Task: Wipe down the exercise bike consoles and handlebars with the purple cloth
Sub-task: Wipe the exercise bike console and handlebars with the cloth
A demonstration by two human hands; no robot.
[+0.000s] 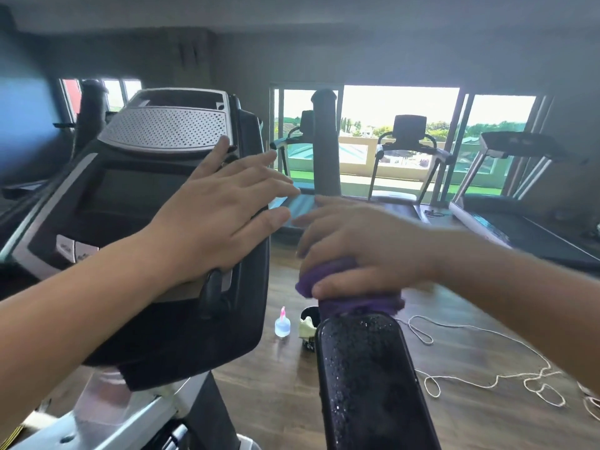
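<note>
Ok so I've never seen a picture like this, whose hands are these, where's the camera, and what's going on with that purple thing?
There is one picture, taken by a wide-angle camera worn on a person's head, looking forward and down, so the two arms reaching in are that person's own. No robot is involved.

The left hand rests open and flat on the side of an exercise bike console. The right hand, somewhat blurred, presses a purple cloth around a black handlebar, which is speckled with droplets.

On the wooden floor below stand a small spray bottle with a pink top and a dark container, with a white cord trailing nearby. Treadmills face the windows behind.
</note>
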